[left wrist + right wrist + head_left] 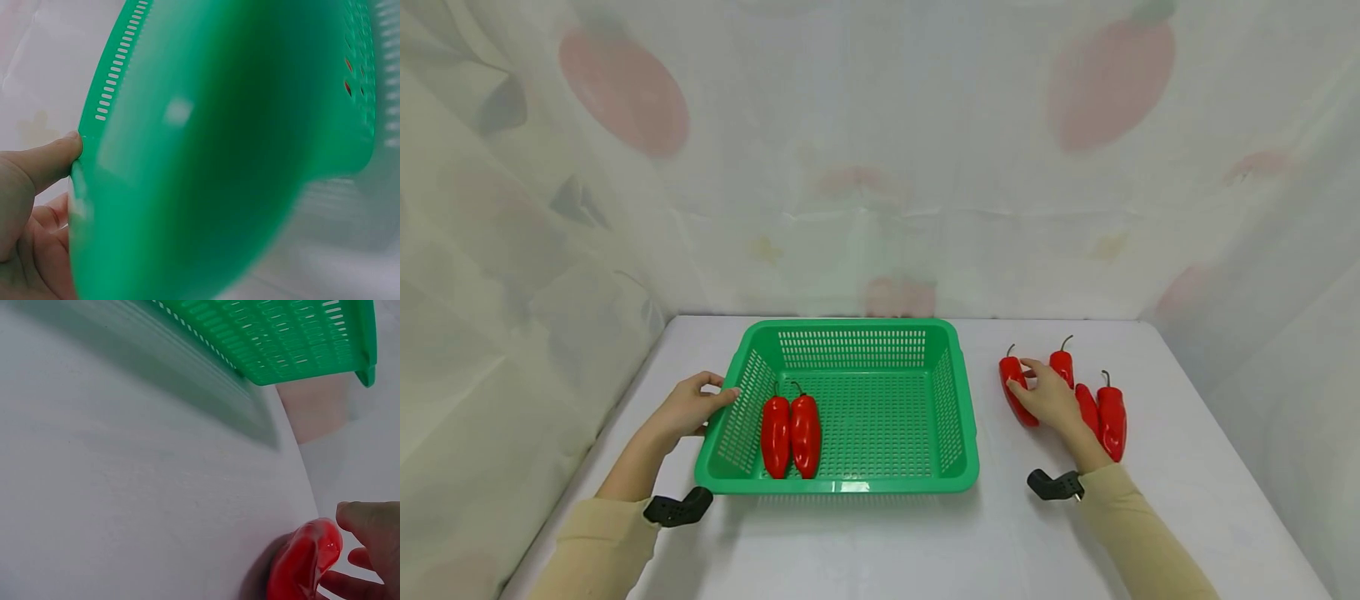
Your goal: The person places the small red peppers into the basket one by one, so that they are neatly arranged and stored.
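Observation:
My left hand [694, 406] grips the left rim of a green plastic basket [865, 486], thumb [53, 159] on top and fingers below the rim. Inside, at its left, two long red peppers [775, 437] lie side by side, stems away from me. To the right of the basket, my right hand [1048, 396] is over another red pepper [1019, 404] on the table. Its thumb is over the pepper and a finger beside it; in the right wrist view a small gap shows between thumb [359, 519] and pepper, not a closed hold.
More red peppers lie right of my right hand, one [1111, 421] fully in sight and others partly hidden by the hand. A white-covered table [925, 550] runs to a pale patterned curtain [865, 167] at the back and sides.

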A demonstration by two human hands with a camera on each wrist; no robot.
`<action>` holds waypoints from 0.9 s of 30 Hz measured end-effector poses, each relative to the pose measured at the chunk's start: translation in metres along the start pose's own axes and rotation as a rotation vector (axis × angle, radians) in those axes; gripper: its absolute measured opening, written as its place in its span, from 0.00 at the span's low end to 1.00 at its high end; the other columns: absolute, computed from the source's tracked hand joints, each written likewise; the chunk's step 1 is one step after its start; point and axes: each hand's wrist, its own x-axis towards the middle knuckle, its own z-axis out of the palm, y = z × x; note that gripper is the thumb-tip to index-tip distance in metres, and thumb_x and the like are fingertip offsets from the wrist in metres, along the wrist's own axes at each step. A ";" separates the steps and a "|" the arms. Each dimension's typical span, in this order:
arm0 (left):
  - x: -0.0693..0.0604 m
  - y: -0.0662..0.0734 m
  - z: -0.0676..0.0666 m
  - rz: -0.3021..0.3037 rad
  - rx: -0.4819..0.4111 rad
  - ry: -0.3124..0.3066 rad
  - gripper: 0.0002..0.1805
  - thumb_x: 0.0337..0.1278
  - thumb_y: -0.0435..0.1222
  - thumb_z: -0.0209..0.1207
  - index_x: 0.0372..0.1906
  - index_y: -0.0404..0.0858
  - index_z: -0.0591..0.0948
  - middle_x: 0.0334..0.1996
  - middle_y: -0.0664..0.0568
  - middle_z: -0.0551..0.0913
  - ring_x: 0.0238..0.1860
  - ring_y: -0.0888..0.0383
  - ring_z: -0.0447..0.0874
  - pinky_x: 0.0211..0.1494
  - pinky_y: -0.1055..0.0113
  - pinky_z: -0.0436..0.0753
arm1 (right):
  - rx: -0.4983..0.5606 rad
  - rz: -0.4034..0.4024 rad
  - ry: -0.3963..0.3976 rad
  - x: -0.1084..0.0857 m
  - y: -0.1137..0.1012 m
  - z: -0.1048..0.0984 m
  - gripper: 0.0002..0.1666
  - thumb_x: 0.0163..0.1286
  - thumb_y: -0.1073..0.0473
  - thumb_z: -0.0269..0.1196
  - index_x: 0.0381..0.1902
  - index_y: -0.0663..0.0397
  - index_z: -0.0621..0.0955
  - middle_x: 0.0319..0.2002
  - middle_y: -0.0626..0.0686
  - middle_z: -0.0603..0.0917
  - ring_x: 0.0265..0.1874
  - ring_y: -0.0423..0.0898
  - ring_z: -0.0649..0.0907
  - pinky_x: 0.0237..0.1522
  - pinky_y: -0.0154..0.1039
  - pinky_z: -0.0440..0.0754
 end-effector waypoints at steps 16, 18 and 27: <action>0.001 -0.001 0.001 -0.001 0.004 0.016 0.26 0.62 0.46 0.54 0.53 0.30 0.64 0.37 0.43 0.82 0.29 0.58 0.82 0.33 0.60 0.83 | -0.085 0.060 -0.017 0.003 -0.001 0.015 0.42 0.59 0.45 0.61 0.64 0.63 0.63 0.52 0.68 0.74 0.49 0.62 0.75 0.43 0.57 0.79; 0.001 -0.001 0.001 -0.002 0.004 0.015 0.26 0.62 0.46 0.54 0.53 0.30 0.64 0.37 0.42 0.82 0.29 0.58 0.82 0.33 0.60 0.83 | -0.092 0.068 -0.021 0.004 -0.002 0.016 0.43 0.59 0.44 0.61 0.64 0.63 0.62 0.52 0.68 0.73 0.49 0.62 0.74 0.43 0.57 0.79; 0.000 0.001 0.000 0.016 0.013 0.005 0.25 0.62 0.47 0.54 0.51 0.31 0.64 0.36 0.42 0.82 0.29 0.57 0.82 0.32 0.60 0.83 | -0.090 0.081 -0.039 0.006 -0.004 0.015 0.43 0.58 0.45 0.62 0.65 0.62 0.62 0.54 0.69 0.72 0.49 0.63 0.74 0.43 0.58 0.78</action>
